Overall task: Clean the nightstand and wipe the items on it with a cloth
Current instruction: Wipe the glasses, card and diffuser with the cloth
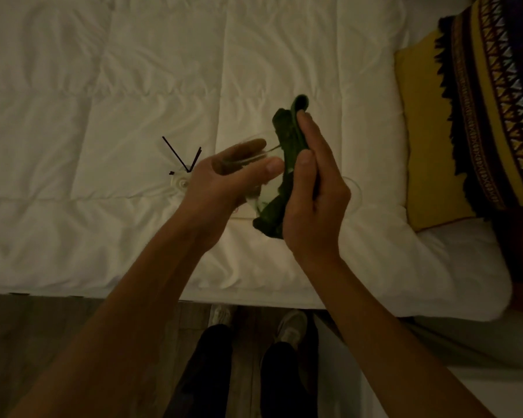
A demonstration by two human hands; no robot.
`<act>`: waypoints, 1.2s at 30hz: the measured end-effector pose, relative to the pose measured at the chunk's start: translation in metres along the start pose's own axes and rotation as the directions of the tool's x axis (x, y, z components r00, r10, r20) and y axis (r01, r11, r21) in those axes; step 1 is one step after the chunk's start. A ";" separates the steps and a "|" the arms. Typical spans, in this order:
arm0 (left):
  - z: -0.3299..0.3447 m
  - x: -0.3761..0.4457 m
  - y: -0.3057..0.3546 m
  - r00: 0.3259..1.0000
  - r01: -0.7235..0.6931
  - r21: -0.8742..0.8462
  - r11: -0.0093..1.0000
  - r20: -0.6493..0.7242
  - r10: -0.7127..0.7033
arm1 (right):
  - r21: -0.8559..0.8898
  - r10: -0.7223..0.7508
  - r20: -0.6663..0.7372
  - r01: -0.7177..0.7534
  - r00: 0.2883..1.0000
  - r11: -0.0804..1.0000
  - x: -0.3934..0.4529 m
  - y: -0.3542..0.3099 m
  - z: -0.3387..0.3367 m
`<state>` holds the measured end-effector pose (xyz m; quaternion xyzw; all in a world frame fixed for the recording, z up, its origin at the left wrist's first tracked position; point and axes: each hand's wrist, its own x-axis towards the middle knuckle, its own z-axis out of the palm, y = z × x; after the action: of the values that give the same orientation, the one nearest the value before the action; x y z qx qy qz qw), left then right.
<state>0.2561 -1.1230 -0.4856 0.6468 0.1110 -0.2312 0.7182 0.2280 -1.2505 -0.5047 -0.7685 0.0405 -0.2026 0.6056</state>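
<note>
Cloth (287,164) between both hands

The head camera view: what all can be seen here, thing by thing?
cloth: one, dark green, held upright between the hands
clear glass item: one, see-through, in the left hand against the cloth
reed diffuser: one, pale with dark sticks, lying on the bed left of the hands
duvet: one, white, covers the bed
cushion: one, mustard yellow, right of the bed
patterned throw: one, dark with yellow bands, over the cushion
shoes: two, pale, on the floor
left hand: holds the glass item
right hand: grips the cloth
</note>
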 end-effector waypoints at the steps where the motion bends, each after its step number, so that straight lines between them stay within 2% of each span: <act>1: -0.001 0.001 0.004 0.999 -0.025 0.005 1.000 0.031 0.025 | 0.018 0.020 -0.005 -0.020 1.000 1.000 0.002 0.001 -0.002; 3: 0.001 0.005 0.010 0.993 -0.048 -0.016 0.999 0.107 0.049 | -0.018 0.021 -0.034 -0.021 0.999 1.000 0.006 0.002 -0.006; 6: 0.011 0.011 0.013 0.990 -0.001 -0.072 0.997 0.141 0.011 | -0.108 -0.047 -0.064 0.040 0.997 0.993 0.007 0.005 -0.010; 10: 0.021 0.015 0.006 0.997 0.043 -0.066 0.997 0.065 -0.039 | -0.183 -0.118 -0.020 0.112 0.993 0.977 0.003 0.008 -0.011; 14: 0.022 0.020 0.003 0.999 0.020 0.005 1.000 0.032 -0.020 | -0.203 -0.171 0.029 0.174 0.985 0.964 -0.003 0.010 -0.013; 17: 0.020 0.020 0.003 0.997 -0.057 0.045 0.997 0.045 0.055 | -0.235 -0.214 0.029 0.215 0.976 0.948 -0.001 0.012 -0.016; 20: 0.019 0.018 0.005 0.997 -0.076 0.000 0.997 0.010 0.076 | -0.198 -0.223 0.008 0.220 0.975 0.955 0.004 0.011 -0.019; 23: 0.022 0.015 0.009 0.995 -0.025 -0.126 0.992 0.093 0.037 | -0.137 -0.226 0.036 0.229 0.973 0.964 0.009 0.009 -0.020; 27: 0.025 0.011 0.013 0.977 0.040 -0.272 0.961 0.211 0.019 | -0.157 -0.243 0.073 0.252 0.967 0.955 0.013 0.011 -0.021; 28: 0.025 0.011 0.013 0.976 0.029 -0.235 0.971 0.218 0.024 | -0.165 -0.232 0.076 0.242 0.970 0.956 0.012 0.012 -0.023; 32: 0.033 0.017 0.012 0.987 -0.064 0.096 0.993 0.153 0.049 | -0.166 -0.198 0.063 0.206 0.978 0.965 0.005 0.014 -0.025; 36: 0.035 0.018 0.005 0.989 -0.139 0.149 0.979 0.071 0.129 | -0.135 -0.191 0.040 0.195 0.981 0.971 -0.001 0.013 -0.024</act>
<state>0.2695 -1.1607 -0.4848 0.6989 0.0272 -0.2096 0.6833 0.2211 -1.2752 -0.5129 -0.8116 -0.0285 -0.2469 0.5287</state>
